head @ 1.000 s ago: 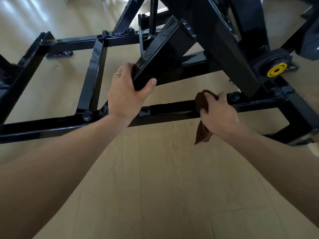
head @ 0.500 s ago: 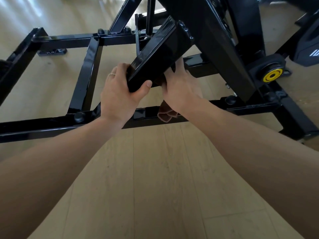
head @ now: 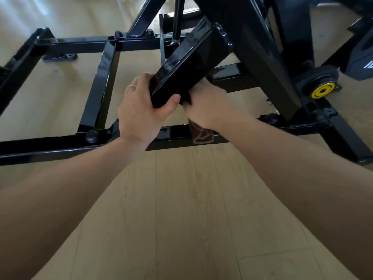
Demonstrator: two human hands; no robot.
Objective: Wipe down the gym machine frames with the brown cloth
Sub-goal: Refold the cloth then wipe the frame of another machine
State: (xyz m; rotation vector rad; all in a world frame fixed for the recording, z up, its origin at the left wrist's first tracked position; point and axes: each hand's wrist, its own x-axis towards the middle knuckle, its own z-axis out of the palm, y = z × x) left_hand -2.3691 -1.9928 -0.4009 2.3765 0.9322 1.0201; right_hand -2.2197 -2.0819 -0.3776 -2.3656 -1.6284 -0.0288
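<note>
Floor (head: 181, 209): pale wood planks, running away under the whole machine, both bare forearms stretched out over them.
Machine frame (head: 96, 89): glossy black steel, a ladder of square rails flat on the floor; one long rail crosses the view from the left edge to the right, a cross rail joins it to the far rail.
Slanted beam (head: 187, 63): a thick black box section, tilted, its low end pointing at the camera and its high end bolted into the upright mass at the top right.
Left hand (head: 141, 114): wrapped round the low end of the slanted beam, thumb curled across the near face, fingers over the far left edge, a ring on one finger. A firm grip on the steel.
Right hand (head: 210, 106): tucked under the right side of that same beam end, just beside the left thumb, fingers curled round the cloth; the fingertips are hidden behind the beam.
Brown cloth (head: 201, 135): bunched in the right hand's grip, a folded tail hanging below the palm in front of the long rail; a sliver shows above the hand against the beam's underside.
Yellow disc (head: 322, 90): set in a black hub at the right, well apart from both hands.
Rubber stopper (head: 91, 136): a small black knob on the long rail, left of the left wrist.
</note>
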